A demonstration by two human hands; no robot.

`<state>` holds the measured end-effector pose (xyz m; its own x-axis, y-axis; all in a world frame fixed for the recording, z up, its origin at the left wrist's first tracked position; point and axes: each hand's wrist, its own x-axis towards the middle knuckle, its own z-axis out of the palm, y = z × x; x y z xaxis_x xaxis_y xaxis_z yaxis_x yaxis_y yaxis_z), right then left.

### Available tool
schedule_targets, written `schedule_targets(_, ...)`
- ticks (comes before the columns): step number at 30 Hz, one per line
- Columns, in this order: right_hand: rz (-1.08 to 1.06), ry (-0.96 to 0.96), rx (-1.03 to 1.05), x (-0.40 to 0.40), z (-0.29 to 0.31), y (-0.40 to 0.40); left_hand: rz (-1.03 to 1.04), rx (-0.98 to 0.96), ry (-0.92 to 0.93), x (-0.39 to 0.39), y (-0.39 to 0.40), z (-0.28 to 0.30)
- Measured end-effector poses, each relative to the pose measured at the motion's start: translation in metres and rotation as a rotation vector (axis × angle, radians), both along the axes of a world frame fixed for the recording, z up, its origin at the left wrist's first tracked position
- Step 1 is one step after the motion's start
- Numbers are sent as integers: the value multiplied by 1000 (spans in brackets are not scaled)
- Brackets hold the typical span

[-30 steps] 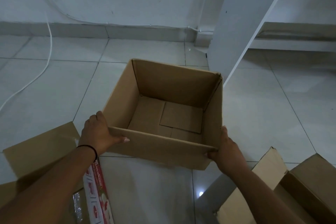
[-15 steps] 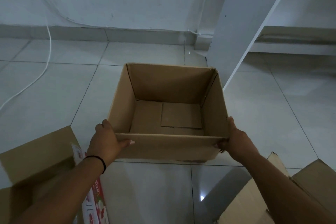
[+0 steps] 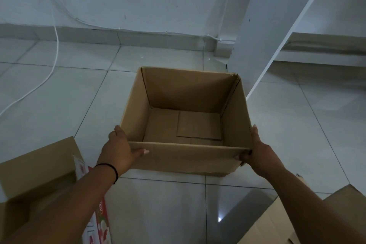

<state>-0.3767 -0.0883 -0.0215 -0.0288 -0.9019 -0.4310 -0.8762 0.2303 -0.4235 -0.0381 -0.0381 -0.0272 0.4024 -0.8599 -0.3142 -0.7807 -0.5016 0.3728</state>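
The open cardboard box (image 3: 186, 123) stands upright on the tiled floor (image 3: 59, 105), just beside a white panel (image 3: 263, 25). The left hand (image 3: 118, 152) grips its near left corner, thumb across the front wall. The right hand (image 3: 255, 150) grips the near right corner, fingers (image 3: 254, 130) flat along the side wall.

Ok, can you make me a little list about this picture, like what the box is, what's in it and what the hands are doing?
Main thing: cardboard box, brown, upright, top open
Inside: nothing, only its folded bottom flaps
Hands: left hand grips the near left corner; right hand grips the near right corner
Floor: pale tiles
Nearby: cardboard piece at the lower left, red and white pack beside it, white cable near the wall
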Motion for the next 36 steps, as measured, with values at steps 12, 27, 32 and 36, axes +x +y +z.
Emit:
schedule_targets(12, -53, 85, -124, -10, -12, 35, -6, 23, 6, 5, 15, -1)
schedule_targets(27, -165, 185, -311, -82, 45, 310, -338, -539, 116, -160, 246, 30)
schedule_targets(32, -261, 194, -324, -110, 43, 412, -442, -291, 333, -198, 323, 26)
schedule_targets(36, -377, 183, -287, -134, 34, 461, -464, -136, 413, -219, 355, 20)
